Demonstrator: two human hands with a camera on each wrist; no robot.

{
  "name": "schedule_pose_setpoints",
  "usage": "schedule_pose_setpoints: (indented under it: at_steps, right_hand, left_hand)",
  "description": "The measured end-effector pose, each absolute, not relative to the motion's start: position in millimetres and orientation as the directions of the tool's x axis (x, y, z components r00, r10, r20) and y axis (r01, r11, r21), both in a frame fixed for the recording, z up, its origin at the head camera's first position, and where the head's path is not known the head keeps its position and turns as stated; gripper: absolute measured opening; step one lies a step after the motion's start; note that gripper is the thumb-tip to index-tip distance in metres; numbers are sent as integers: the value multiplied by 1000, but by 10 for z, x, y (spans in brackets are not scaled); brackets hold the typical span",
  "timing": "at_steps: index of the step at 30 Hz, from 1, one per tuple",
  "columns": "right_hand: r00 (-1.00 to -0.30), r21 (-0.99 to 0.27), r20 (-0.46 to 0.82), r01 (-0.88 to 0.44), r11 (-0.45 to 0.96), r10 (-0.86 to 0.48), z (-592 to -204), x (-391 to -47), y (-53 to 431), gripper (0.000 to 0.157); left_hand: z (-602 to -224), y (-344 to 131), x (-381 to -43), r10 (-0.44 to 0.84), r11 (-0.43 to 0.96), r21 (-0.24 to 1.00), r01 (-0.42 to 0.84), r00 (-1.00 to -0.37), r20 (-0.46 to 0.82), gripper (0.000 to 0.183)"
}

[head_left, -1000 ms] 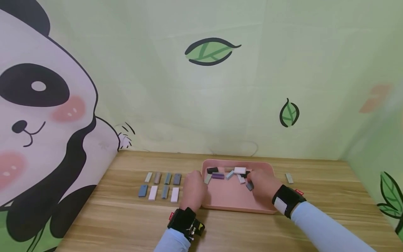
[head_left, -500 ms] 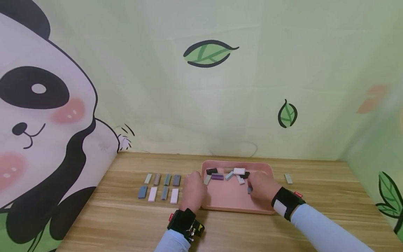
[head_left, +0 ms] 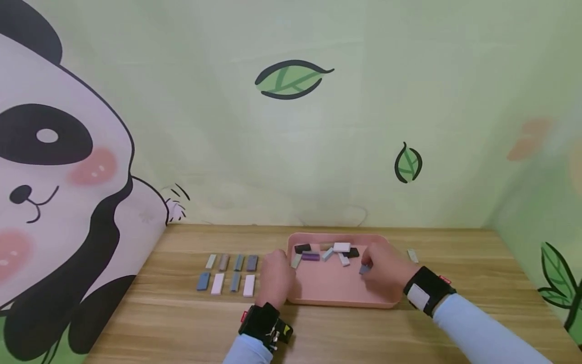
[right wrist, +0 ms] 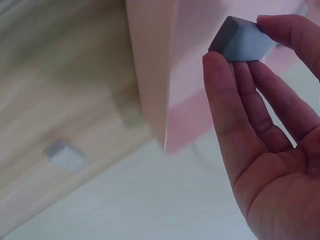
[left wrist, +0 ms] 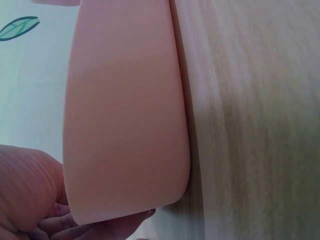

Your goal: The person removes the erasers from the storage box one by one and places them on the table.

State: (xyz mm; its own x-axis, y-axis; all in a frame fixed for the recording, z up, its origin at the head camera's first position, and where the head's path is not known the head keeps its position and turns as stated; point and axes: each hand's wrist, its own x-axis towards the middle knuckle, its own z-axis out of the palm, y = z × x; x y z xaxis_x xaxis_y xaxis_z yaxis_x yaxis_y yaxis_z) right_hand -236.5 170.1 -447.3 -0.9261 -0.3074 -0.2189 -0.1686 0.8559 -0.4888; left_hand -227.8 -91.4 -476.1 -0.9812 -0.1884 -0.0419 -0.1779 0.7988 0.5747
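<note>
Tabletop (head_left: 354, 333), pink tray (head_left: 323, 289) (left grip (head_left: 276, 278) clasping it), right grip (head_left: 385, 265)—pinching grey block (right wrist: 242, 40)

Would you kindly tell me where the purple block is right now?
In the head view, the purple block lies inside the pink tray, toward its back left, just in front of a black block.

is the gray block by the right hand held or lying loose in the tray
Held: the right hand pinches the gray block in its fingertips, and the head view shows it over the pink tray.
</note>
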Motion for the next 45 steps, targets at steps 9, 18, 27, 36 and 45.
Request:
schedule_pose_setpoints:
  at_steps: [9,18,27,36,45]
  right_hand:
    - [-972,-536,-31,-181,824,-234,-4069,-2531,2276,24]
    - [-999,-520,31,-43,853,-32,-4337,-2554,2815,37]
    - [-994,-490,24,81,868,106,-4655,-2484,3053,39]
    - [-988,-500,-8,140,854,157,-4714,-2467,3021,36]
    - [-985,-481,10,145,865,171,-4798,-2511,3000,29]
  left_hand:
    - [-4741,-913,-2289,-207,775,597,-206,-976,-68,7]
    - [-4745,-904,-2281,-215,770,595,-230,-972,-98,10]
    - [-4760,-898,-2281,-210,788,579,-208,-976,-65,7]
    - [-4731,-881,-2261,-224,748,617,-242,-969,-109,9]
    - [-4754,-895,-2292,-224,756,607,-243,-969,-108,10]
